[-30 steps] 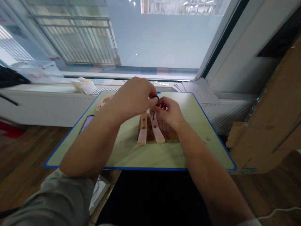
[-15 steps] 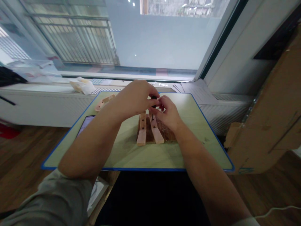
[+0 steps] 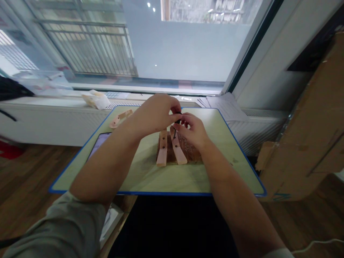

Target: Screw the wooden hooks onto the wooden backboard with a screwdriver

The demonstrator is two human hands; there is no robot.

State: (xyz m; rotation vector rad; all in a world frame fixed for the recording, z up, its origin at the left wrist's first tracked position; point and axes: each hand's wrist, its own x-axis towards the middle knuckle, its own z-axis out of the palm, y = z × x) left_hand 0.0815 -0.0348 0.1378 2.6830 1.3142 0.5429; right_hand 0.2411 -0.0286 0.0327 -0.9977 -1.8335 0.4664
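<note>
My left hand is closed around the black handle of a screwdriver from above. My right hand pinches at the lower end of that handle from the right, its fingers curled. Down from the fingers runs the thin shaft, its tip at a hole in the right pale wooden piece. That bent piece lies on a brown wooden board. Beside it on the left is a similar wooden piece with dark holes. The right hand hides part of the board.
A phone and another drilled wooden piece lie on the blue-edged table, left of my left forearm. Papers and a crumpled wrapper rest on the sill. A large cardboard box stands at the right.
The screwdriver now leans slightly more, its handle a little further right. Both hands have barely moved, and the wooden pieces stay where they were. The whole view has shifted slightly.
</note>
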